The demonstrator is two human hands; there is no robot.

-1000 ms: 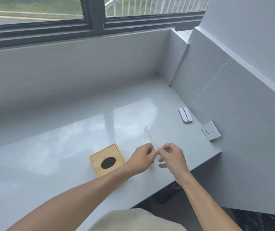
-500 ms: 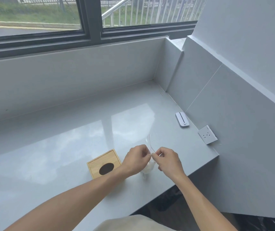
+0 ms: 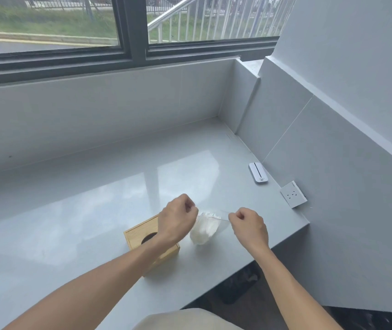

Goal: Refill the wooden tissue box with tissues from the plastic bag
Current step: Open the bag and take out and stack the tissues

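A clear plastic bag with white tissues inside hangs just above the grey counter, its mouth stretched wide. My left hand pinches the bag's left rim and my right hand pinches its right rim. The wooden tissue box with a dark oval hole in its lid stands on the counter just left of the bag, partly hidden under my left wrist and forearm.
A white remote-like device lies by the right wall. A white socket plate sits near the counter's right corner. Walls close the back and right; the counter's front edge runs close behind my right wrist.
My hands have moved apart, pulling the bag's mouth open. The white tissues inside now show between them. The view has tilted down a little.
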